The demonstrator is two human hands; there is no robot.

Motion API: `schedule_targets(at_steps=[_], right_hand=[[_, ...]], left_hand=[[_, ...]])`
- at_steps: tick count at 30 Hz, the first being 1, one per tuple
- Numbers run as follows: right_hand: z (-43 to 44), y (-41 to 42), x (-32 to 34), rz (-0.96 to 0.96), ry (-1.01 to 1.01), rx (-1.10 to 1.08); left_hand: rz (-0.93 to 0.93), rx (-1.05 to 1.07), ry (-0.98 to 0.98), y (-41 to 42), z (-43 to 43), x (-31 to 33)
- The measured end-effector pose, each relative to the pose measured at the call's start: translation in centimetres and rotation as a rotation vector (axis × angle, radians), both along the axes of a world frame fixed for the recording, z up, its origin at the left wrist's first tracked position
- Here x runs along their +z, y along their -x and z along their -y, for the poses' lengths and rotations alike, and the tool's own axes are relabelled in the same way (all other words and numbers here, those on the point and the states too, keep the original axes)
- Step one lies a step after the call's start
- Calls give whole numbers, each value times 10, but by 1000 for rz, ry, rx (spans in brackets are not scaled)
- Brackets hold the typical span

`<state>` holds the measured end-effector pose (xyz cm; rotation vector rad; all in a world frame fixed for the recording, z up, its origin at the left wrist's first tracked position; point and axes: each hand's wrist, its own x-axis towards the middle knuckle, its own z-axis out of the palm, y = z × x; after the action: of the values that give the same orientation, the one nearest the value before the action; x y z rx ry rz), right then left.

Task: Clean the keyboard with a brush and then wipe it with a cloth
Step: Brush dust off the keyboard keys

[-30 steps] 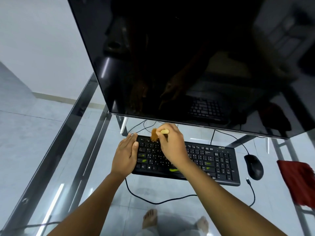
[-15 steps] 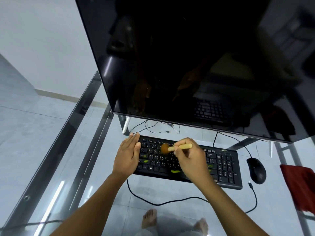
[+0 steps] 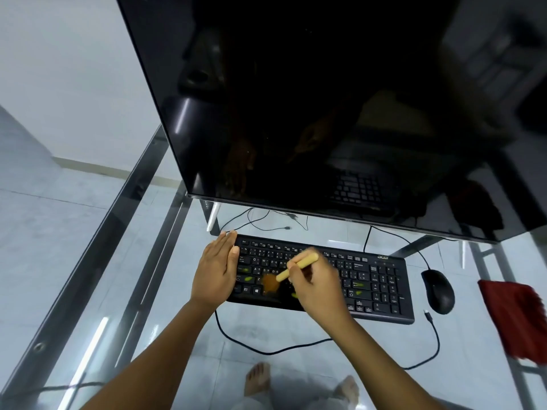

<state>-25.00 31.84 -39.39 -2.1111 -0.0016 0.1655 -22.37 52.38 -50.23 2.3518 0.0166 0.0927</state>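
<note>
I brush the keyboard (image 3: 376, 279) on the glass tabletop (image 3: 296, 329).

My right hand (image 3: 318, 287) is closed around the brush (image 3: 296, 266), and its brown bristles touch the bottom-left keys. My left hand (image 3: 217, 269) lies open and flat on the keyboard's left end. The red cloth (image 3: 515, 318) sits far right, past the mouse (image 3: 438, 290).

Bare glass table (image 3: 296, 329) lies open before the keyboard (image 3: 381, 287); the monitor (image 3: 325, 113) overhangs behind
</note>
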Motion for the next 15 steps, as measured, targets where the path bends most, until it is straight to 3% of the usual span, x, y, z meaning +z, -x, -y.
schedule_targets(at_steps=[4,8,11,13,15], right_hand=[[0,-3,-1,-262,-86,133],[21,-24,0,-98,-150,-167],[22,-35,3,-155,-59,25],[23,-46,5,-17,35,-24],[24,-55,9,32,3,-78]], left_hand=[[-7,8,2,0,-2,1],[-5,0,-24,1,-1,1],[-5,-1,-44,1,-1,3],[-8,-27,-80,2,0,6],[40,-56,-185,5,4,10]])
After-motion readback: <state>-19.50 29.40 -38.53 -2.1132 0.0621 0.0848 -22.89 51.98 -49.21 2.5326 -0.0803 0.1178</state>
